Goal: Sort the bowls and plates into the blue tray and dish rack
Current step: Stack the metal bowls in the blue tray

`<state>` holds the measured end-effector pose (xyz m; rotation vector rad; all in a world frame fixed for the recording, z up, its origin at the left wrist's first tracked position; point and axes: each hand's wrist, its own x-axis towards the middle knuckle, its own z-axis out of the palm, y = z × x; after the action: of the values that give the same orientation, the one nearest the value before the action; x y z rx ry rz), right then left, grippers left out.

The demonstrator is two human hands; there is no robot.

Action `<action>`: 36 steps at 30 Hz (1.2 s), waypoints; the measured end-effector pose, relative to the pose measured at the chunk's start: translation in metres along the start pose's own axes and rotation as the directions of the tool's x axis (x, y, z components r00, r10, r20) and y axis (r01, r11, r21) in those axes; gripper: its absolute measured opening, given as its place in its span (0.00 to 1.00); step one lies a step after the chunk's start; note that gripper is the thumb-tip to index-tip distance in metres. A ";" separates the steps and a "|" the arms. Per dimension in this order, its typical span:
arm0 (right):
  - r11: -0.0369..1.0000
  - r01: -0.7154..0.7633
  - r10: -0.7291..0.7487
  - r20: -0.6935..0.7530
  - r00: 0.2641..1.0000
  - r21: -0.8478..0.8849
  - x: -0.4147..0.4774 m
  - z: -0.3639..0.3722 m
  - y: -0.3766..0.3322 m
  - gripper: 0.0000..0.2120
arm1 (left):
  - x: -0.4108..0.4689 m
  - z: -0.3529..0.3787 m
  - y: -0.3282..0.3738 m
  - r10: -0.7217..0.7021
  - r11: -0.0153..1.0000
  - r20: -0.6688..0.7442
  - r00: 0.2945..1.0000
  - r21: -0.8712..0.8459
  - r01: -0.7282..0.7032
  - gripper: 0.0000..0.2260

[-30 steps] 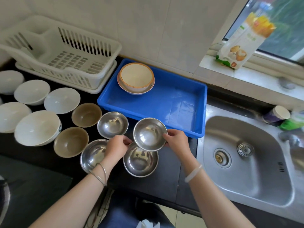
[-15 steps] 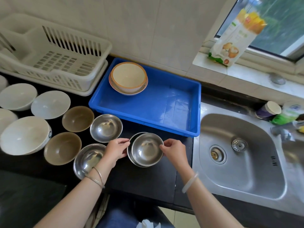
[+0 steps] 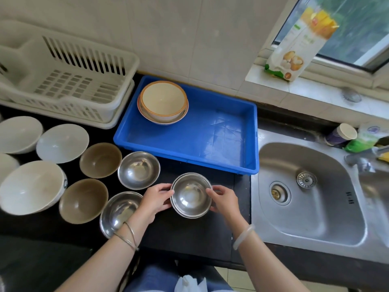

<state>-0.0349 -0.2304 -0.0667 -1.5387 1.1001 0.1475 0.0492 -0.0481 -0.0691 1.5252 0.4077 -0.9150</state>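
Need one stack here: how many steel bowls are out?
4: nested pair between left hand and right hand, third bowl by blue tray, fourth bowl under left wrist. More may hide.

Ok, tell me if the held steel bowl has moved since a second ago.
Yes. The steel bowl dropped back from the front wall of the blue tray and now nests in a second steel bowl.

**A:** Scene's lit softly by daylight from the window (image 3: 357, 28) at the upper right. No hard shadows are cast.

**B:** Agreed. Glare is picked up on the nested steel bowls (image 3: 190, 196) and the sink (image 3: 315, 218). Straight lines are bent near the edges by the wide lens, and detail is lost on the dark tabletop (image 3: 189, 239).
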 end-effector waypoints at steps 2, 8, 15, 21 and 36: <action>1.000 0.000 0.000 -0.018 1.000 0.008 0.000 0.002 0.000 0.11 | 0.002 -0.003 0.003 0.004 1.000 0.022 1.000 0.030 -0.005 0.13; 0.991 0.104 -0.097 -0.084 0.992 0.079 -0.007 -0.002 -0.019 0.03 | 0.003 -0.010 0.033 0.081 0.995 0.085 0.993 0.059 -0.086 0.12; 0.962 0.208 -0.196 -0.083 0.977 0.179 0.018 -0.025 -0.089 0.05 | 0.018 0.016 0.101 0.209 0.977 0.085 0.974 0.025 -0.211 0.07; 0.970 0.197 -0.190 -0.059 0.980 0.140 0.069 -0.038 -0.132 0.08 | 0.053 0.056 0.141 0.152 0.988 0.069 0.986 -0.008 -0.152 0.07; 0.972 0.034 -0.036 0.004 0.999 0.230 0.165 -0.029 -0.134 0.10 | 0.138 0.098 0.150 0.067 0.987 -0.036 0.997 -0.143 -0.071 0.14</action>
<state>0.1348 -0.3608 -0.0672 -1.3474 1.0440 0.0013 0.2131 -0.2039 -0.0649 1.4142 0.4312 -0.7918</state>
